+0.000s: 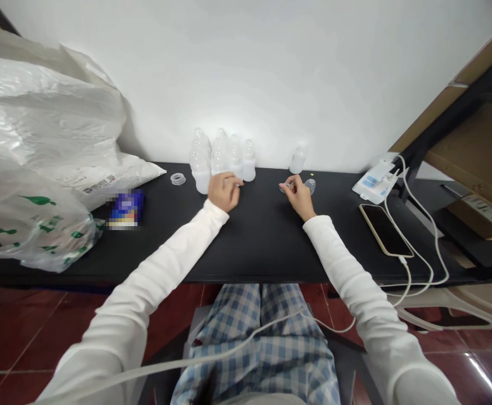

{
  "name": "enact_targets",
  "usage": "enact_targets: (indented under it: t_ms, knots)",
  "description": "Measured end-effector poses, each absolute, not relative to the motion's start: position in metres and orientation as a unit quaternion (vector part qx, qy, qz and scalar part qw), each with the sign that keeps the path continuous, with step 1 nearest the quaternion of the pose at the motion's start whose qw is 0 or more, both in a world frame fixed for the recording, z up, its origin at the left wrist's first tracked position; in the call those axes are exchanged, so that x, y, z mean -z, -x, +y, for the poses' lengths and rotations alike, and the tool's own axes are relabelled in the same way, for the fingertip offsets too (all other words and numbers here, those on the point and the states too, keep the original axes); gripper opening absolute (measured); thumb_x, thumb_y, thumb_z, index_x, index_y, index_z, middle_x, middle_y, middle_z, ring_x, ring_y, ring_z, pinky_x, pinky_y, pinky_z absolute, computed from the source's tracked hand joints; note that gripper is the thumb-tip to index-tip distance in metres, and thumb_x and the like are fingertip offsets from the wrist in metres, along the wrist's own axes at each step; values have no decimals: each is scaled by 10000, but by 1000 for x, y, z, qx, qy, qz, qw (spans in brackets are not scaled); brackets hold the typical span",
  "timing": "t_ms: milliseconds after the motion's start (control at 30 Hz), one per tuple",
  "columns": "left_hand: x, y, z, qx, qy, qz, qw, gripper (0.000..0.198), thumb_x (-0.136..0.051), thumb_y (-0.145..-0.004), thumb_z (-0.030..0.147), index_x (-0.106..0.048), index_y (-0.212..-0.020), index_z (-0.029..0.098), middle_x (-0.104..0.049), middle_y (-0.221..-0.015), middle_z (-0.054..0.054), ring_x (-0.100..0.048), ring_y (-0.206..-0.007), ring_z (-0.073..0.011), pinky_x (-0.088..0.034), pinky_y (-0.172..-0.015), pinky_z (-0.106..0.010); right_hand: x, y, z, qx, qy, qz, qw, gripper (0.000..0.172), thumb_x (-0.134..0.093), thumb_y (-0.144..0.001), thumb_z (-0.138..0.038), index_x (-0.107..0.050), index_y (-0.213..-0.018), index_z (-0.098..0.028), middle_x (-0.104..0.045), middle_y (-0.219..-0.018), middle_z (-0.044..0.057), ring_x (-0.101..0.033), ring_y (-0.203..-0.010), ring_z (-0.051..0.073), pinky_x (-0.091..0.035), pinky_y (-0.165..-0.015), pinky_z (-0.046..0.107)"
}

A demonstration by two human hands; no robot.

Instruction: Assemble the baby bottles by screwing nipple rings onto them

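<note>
My left hand [224, 191] is at the front of a group of small white baby bottles [202, 179] with clear domed caps, standing upright by the wall. Its fingers are curled together, and what they hold, if anything, is hidden. My right hand [299, 196] pinches a small clear piece [283, 187] between thumb and fingertips, low over the black table. Just right of those fingers lies a clear domed cap [311, 184]. Behind them a single white bottle [297, 160] stands apart from the group. Some clear rings [178, 179] lie stacked left of the bottles.
Large white plastic bags [47, 124] fill the left side of the black table [263, 242], beside a blue packet [126, 209]. On the right are a phone [385, 229] with a white cable [429, 236] and a white-and-blue packet [372, 181]. Farther right stands a cardboard box [482, 216].
</note>
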State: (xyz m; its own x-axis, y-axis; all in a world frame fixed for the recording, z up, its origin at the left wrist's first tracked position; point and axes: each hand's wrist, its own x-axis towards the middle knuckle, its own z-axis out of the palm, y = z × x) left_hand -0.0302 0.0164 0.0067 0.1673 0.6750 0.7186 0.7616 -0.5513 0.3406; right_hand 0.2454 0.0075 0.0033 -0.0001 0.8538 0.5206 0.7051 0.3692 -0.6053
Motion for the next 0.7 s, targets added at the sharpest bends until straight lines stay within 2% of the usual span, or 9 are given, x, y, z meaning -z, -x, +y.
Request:
enact_targets:
  t_ms: [67,133,233,300,400,500,600,700]
  knots:
    - [-9,57,15,501,662,-553,70,198,-487,-850,126,-624,-982,177,-601,-1103,-154,-569,-1158,-307,-389,-1074,-503,-2,-246,9,-73,542,-706,450,374,-558,-933,-609,-523,-918,-238,-427,-633,-57,-457,-585,138,-350,-635,272]
    - [-12,80,16,531,555,-633,93,333,-468,-808,62,-593,-1103,150,-553,-1226,-179,-511,-1268,-313,-358,-1112,-510,-1,-245,10,-62,525,-713,460,383,-561,-935,-613,-536,-900,-232,-419,-615,-59,-438,-572,132,-346,-639,274]
    - [-14,102,20,477,504,-715,78,569,-466,-745,-8,-540,-1289,144,-472,-1426,-199,-442,-1379,-329,-340,-1147,-524,0,-244,11,-48,506,-725,464,386,-548,-949,-607,-556,-886,-226,-421,-603,-57,-426,-567,129,-356,-659,285]
    - [-11,111,24,414,518,-746,51,639,-474,-748,-18,-523,-1357,168,-417,-1535,-183,-392,-1440,-345,-314,-1181,-540,0,-242,10,-43,500,-731,463,388,-539,-957,-602,-565,-877,-223,-429,-603,-52,-422,-568,129,-360,-667,294]
    - [-5,118,29,336,545,-768,1,584,-484,-829,40,-522,-1395,180,-367,-1610,-181,-372,-1472,-370,-299,-1204,-567,-1,-241,9,-39,495,-733,465,380,-522,-970,-585,-572,-874,-221,-446,-619,-42,-425,-583,134,-361,-674,303]
    - [-5,124,33,284,565,-773,-41,491,-514,-887,132,-535,-1376,167,-421,-1558,-229,-473,-1394,-404,-377,-1144,-594,-1,-241,8,-40,492,-733,468,340,-513,-984,-546,-578,-900,-223,-462,-644,-35,-433,-605,139,-362,-683,305]
    - [-11,129,35,267,555,-787,-30,459,-608,-859,196,-551,-1307,115,-464,-1460,-283,-527,-1312,-446,-441,-1071,-593,-2,-240,7,-46,490,-732,471,290,-499,-997,-498,-573,-940,-224,-489,-679,-25,-444,-623,145,-369,-696,310]
    - [-16,132,35,289,543,-788,-14,393,-627,-825,157,-566,-1205,78,-479,-1386,-305,-533,-1294,-446,-437,-1081,-573,-2,-240,6,-55,491,-732,470,262,-473,-1007,-469,-560,-979,-224,-505,-705,-16,-463,-640,155,-378,-705,319]
